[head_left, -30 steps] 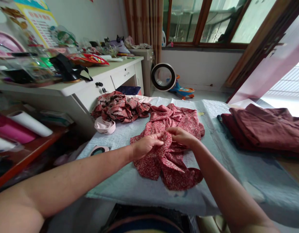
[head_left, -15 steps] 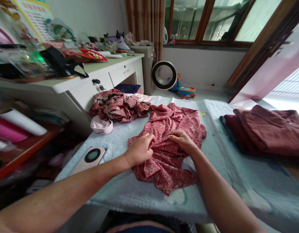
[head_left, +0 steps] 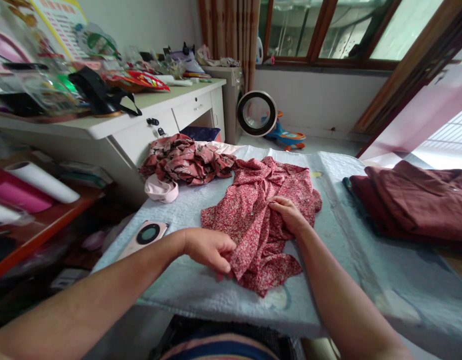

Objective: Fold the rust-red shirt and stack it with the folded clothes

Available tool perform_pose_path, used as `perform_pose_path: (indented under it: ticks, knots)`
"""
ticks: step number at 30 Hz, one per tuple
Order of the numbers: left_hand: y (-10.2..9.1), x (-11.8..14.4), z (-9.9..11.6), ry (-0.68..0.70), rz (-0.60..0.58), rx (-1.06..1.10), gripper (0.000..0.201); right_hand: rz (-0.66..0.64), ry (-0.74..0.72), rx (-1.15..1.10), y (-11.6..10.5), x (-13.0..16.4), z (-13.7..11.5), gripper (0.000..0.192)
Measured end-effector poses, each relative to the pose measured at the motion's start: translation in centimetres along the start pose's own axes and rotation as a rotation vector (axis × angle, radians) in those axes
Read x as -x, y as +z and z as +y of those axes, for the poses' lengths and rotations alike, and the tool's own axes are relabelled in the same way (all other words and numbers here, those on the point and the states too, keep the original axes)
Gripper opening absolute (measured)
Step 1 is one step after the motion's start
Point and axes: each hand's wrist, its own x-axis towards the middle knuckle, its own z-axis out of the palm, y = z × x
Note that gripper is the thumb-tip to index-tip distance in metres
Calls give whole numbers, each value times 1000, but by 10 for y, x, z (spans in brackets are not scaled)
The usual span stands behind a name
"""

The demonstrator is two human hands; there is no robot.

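Observation:
A red shirt [head_left: 253,225] with a small pale floral print lies crumpled on the pale blue quilted cover in front of me. My left hand [head_left: 208,247] is at its near left edge, fingers curled and thumb low against the fabric; the grip is partly hidden. With thumb and fingertips, my right hand [head_left: 289,215] pinches a fold near the shirt's middle. Beyond the shirt, to the left, is a heap of darker pink patterned cloth [head_left: 186,160], with a pale pink fabric band [head_left: 161,190] beside it.
Folded maroon clothes [head_left: 422,200] are stacked at the right on the blue quilted cover [head_left: 339,270]. A phone [head_left: 146,235] lies near my left forearm. At the left stands a cluttered white desk [head_left: 141,142]. An open round washer door [head_left: 257,114] and a blue ride-on toy [head_left: 285,136] are behind.
My left hand has moved from the shirt's middle toward me and left, to its near edge. The front fabric lies flatter. My right hand stays on its fold.

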Motion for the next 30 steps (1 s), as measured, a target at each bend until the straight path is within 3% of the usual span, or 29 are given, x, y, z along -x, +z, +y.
perform_pose_path:
  ticks: [2,5,7,9,12,15,26,30]
  knots:
    - [-12,10,10,36,48,-152,11,-40,11,-26,0,2,-4,28]
    - [-34,7,21,193,509,-347,17,-82,9,-15,0,5,-9,28]
    - [-45,-13,19,272,814,-403,22,-101,7,20,1,7,-11,29]
    - [-51,-41,11,271,1000,-484,22,-117,0,55,2,7,-11,29]
    - [-52,-81,-9,218,1038,-597,18,-133,-51,112,3,5,-11,27]
    - [-49,-100,-25,177,1071,-642,16,-167,-116,171,4,2,-9,25]
    - [-41,-105,-34,144,1066,-738,15,-70,-175,404,14,-2,-3,16]
    - [-45,-106,-36,280,1074,-610,17,-69,-230,412,20,2,-6,15]
